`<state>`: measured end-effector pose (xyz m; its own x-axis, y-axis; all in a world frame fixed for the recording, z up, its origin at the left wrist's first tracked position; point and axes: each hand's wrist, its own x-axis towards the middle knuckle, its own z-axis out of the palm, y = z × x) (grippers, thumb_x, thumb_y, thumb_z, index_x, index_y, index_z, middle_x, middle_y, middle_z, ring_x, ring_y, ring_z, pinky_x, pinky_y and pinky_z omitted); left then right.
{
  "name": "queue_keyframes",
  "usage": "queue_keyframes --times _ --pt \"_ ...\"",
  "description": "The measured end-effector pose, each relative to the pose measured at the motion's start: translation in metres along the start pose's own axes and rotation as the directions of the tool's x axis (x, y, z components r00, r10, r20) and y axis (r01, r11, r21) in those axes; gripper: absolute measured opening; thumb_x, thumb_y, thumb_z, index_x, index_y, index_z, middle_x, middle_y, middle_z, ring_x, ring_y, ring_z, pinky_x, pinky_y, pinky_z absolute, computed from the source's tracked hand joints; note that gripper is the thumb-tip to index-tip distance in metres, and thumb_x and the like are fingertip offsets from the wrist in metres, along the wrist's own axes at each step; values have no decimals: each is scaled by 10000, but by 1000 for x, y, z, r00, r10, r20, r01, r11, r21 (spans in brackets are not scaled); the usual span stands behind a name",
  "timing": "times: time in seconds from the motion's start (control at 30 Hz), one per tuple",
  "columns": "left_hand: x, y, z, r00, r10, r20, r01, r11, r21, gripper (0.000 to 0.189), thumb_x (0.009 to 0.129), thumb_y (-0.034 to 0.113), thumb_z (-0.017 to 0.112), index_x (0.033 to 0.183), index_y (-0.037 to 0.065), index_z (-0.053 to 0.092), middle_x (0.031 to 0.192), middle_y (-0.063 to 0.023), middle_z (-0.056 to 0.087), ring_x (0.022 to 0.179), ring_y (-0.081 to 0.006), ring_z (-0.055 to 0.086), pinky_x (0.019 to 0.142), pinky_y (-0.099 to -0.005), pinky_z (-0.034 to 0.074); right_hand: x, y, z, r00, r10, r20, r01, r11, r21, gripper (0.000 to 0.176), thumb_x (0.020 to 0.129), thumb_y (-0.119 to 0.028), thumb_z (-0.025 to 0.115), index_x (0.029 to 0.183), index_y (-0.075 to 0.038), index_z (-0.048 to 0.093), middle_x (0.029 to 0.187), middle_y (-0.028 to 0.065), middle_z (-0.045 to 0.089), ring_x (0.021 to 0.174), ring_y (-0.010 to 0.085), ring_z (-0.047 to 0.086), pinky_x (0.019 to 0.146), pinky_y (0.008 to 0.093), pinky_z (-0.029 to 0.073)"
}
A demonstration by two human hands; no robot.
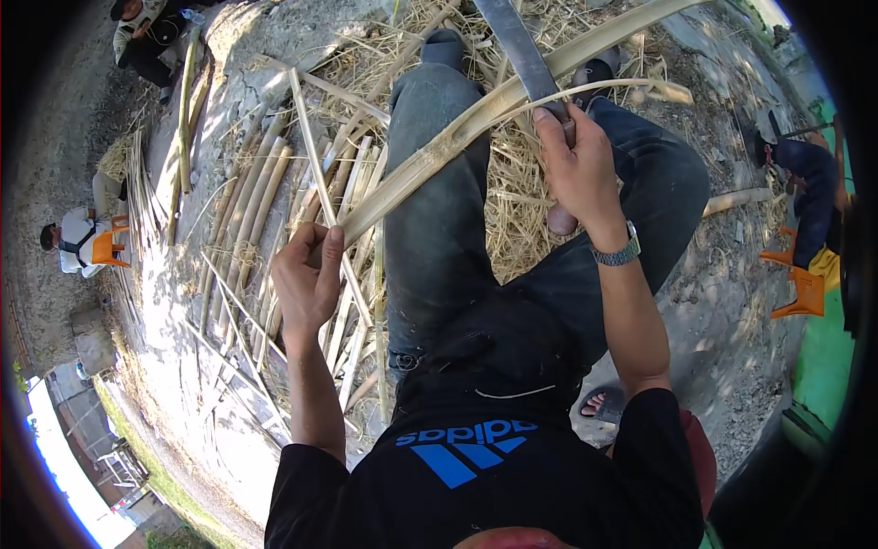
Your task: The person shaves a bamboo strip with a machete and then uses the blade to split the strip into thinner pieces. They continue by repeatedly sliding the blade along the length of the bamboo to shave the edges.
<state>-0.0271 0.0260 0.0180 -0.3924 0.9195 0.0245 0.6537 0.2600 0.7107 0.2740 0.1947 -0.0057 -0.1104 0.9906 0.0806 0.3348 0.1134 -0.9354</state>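
Observation:
My left hand (309, 277) is closed round the near end of a long split bamboo strip (430, 157), which slants up to the right across my legs. A machete (514, 46) with a dark, wide blade is in my right hand (581, 165), its wooden handle coming out below my fist. The blade lies across the strip, near its middle. A thin curved sliver (604, 85) runs beside the strip and passes by the blade and my right fingers.
Bamboo poles (251, 215) and thin strips lie on the ground at the left. Shavings (521, 201) are heaped between my legs. People sit at the left and right, some on orange chairs (797, 285). Another person's sandalled foot (601, 403) is near my right elbow.

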Motion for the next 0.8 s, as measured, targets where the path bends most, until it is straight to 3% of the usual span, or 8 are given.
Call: queue_keyframes --times 0.13,0.47,0.67,0.77,0.8 --pt "-1 -3 0 998 54 26 -56 993 103 396 1012 367 653 839 11 651 567 -69 579 514 -149 543 520 -327 412 -6 0 1 998 55 8 -56 996 74 338 1010 -315 620 943 16 637 574 32 568 491 126 510 512 352 399" --pt "11 -9 2 995 56 83 -67 988 137 441 1008 413 646 806 21 663 551 -72 578 502 -168 556 509 -345 403 -20 -6 -5 993 117 15 -117 984 136 306 1013 -290 624 978 13 651 586 3 559 503 85 479 509 315 380" --pt "37 -22 4 980 181 82 -188 977 95 458 979 431 678 770 24 677 487 -67 505 450 -174 483 482 -358 372 -46 -17 -7 991 131 -38 -123 980 156 232 1008 -227 645 1023 5 642 621 -31 551 540 41 446 518 268 354" --pt "49 -23 7 973 202 109 -219 961 169 497 960 460 694 714 29 669 476 -69 484 441 -186 464 480 -366 363 -61 -16 -10 988 148 -46 -134 963 234 221 1009 -220 644 1021 0 635 639 -30 567 549 42 448 530 267 362" --pt "52 -21 8 972 199 125 -220 959 181 515 955 475 696 693 32 662 477 -70 484 440 -195 464 479 -370 360 -66 -15 -15 987 154 -46 -145 977 156 204 1015 -206 636 1047 -5 629 648 -34 570 530 32 455 504 254 368"
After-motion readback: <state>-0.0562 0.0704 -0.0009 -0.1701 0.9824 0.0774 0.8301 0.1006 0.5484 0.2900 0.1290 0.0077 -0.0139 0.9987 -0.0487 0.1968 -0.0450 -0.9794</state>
